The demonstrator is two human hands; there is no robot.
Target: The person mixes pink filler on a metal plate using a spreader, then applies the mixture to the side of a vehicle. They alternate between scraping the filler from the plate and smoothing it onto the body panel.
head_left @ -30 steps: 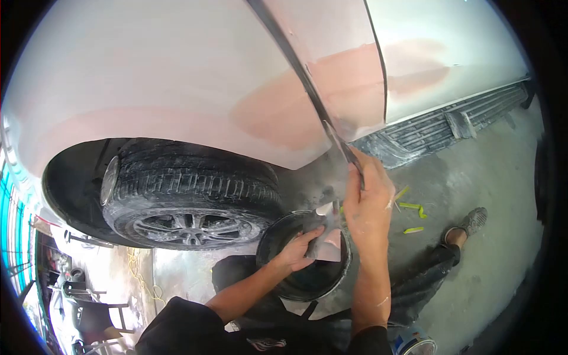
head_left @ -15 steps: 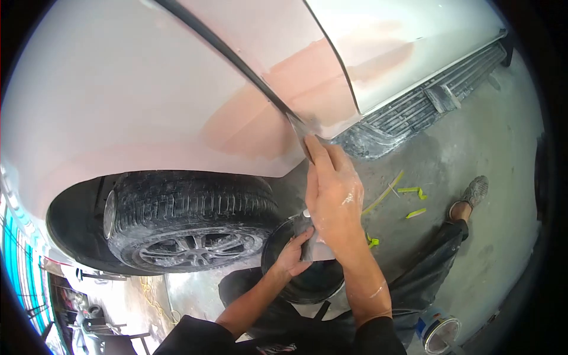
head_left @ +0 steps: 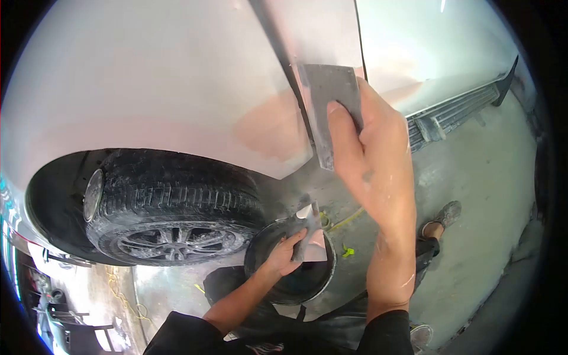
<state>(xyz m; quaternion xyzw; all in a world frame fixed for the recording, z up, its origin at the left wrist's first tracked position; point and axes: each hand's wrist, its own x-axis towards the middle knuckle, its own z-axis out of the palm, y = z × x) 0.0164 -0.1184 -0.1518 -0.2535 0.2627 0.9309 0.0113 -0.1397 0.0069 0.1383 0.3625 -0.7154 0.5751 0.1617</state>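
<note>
Right hand (head_left: 376,139): fingers closed on a flat grey rectangular spreader (head_left: 331,89), thumb pressed on the near face, remaining fingers largely hidden behind it. Spreader raised before the dark gap between two pale car panels; whether its edge touches the bodywork, cannot tell. It covers part of the panel beyond.

Left hand (head_left: 284,257): gripping the left side of a thin flat plate (head_left: 315,253), grey with a pinkish area; some fingers out of sight beneath. Plate held over a round black bucket (head_left: 257,254); bucket's contents too dark to read.

Pale front panel (head_left: 177,77) carries a faded pink patch, cut off by the top of the view. Below it, a dusty black tyre (head_left: 177,198), its upper part hidden in the arch. Ribbed grey running board (head_left: 455,118) partly behind the right wrist. Crumpled yellow-green scrap (head_left: 348,252) on floor. Round container (head_left: 421,336) at bottom, cropped by the frame.
</note>
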